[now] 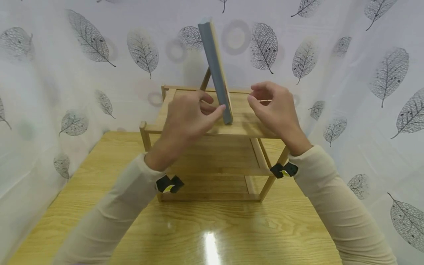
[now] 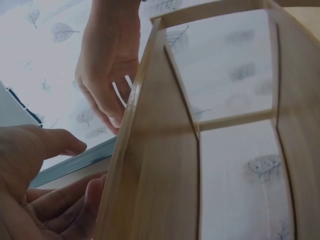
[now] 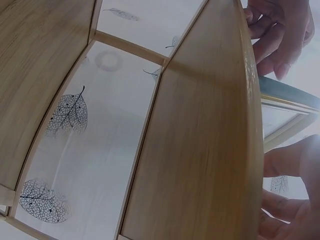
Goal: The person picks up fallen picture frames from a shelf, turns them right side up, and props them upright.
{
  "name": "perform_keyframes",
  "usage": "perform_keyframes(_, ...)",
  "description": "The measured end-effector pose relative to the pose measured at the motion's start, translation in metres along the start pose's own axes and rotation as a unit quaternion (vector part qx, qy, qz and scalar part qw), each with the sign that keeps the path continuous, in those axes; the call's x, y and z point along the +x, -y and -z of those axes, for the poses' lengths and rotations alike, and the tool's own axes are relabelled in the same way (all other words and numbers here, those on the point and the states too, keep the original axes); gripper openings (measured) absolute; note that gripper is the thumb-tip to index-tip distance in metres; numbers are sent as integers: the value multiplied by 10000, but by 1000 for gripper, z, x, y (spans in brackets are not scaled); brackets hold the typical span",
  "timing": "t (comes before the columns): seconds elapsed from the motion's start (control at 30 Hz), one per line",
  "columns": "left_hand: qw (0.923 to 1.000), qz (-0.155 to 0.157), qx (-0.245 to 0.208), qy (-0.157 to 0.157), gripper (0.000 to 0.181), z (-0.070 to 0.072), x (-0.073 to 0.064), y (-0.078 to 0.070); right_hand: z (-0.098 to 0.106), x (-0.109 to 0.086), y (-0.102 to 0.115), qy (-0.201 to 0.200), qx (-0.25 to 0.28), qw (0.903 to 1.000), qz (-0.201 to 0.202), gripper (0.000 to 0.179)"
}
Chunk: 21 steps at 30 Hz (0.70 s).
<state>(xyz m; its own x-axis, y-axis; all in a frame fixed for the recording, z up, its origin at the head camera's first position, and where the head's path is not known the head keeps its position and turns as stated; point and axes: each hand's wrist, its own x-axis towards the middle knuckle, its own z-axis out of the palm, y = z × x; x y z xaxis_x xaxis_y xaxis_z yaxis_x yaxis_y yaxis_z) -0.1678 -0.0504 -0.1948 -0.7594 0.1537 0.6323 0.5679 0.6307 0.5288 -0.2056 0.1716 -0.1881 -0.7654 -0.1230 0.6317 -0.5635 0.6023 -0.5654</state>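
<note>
A blue-grey picture frame (image 1: pixel 215 70) stands edge-on and tilted on the top board of a small wooden shelf (image 1: pixel 243 127). A thin wooden leg (image 1: pixel 205 80) slants down behind it. My left hand (image 1: pixel 190 116) is at the frame's left side, its thumb tip at the lower front edge and its fingers loosely bent. In the left wrist view, the frame's edge (image 2: pixel 82 161) passes behind the thumb. To the right of the frame, my right hand (image 1: pixel 275 106) hovers over the top board with bent fingers, apart from the frame and holding nothing visible.
The shelf has lower boards (image 1: pixel 215 154) and stands on a wood-grain table (image 1: pixel 185 228). A pale curtain with leaf prints (image 1: pixel 142 51) hangs behind and at both sides. Black wrist pieces (image 1: pixel 169 184) sit by both sleeves.
</note>
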Motion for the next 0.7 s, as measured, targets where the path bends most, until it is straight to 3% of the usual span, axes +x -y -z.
perform_keyframes(0.33, 9994, 64, 321, 79, 35, -11, 9, -1, 2, -1, -1, -40, 16, 10000, -50, 24)
perform_keyframes(0.57, 9997, -57, 209, 106, 33, -14, 12, -1, 1, -1, 0, -37, 42, 10000, -73, 24)
perform_keyframes(0.7, 9998, 26, 105, 171, 34, -13, 13, -2, 0, -1, -1, -30, 56, 9999, -88, 24)
